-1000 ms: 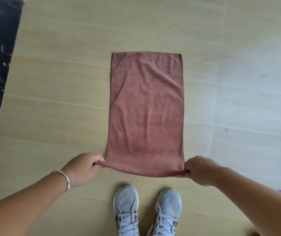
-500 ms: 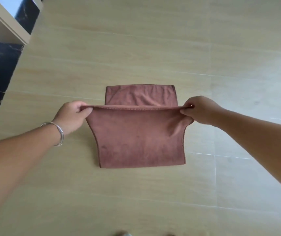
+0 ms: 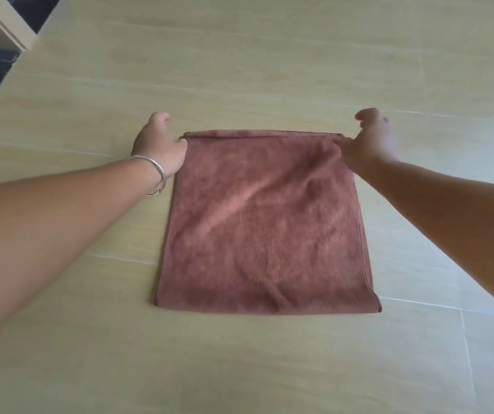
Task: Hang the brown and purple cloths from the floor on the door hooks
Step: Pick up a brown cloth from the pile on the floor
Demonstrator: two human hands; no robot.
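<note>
Brown cloth (image 3: 265,225) folded flat on floor (image 3: 269,70); left hand (image 3: 158,144), right hand (image 3: 371,138) loosely spread (thumbs touching far corners).

Brown cloth (image 3: 265,225) now folded (halved).

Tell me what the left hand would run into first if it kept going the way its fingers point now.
The left hand points away from the person, past the brown cloth's far left corner. Ahead lies only bare floor up to the frame's top edge, so the way looks free, though depth is hard to judge.
</note>
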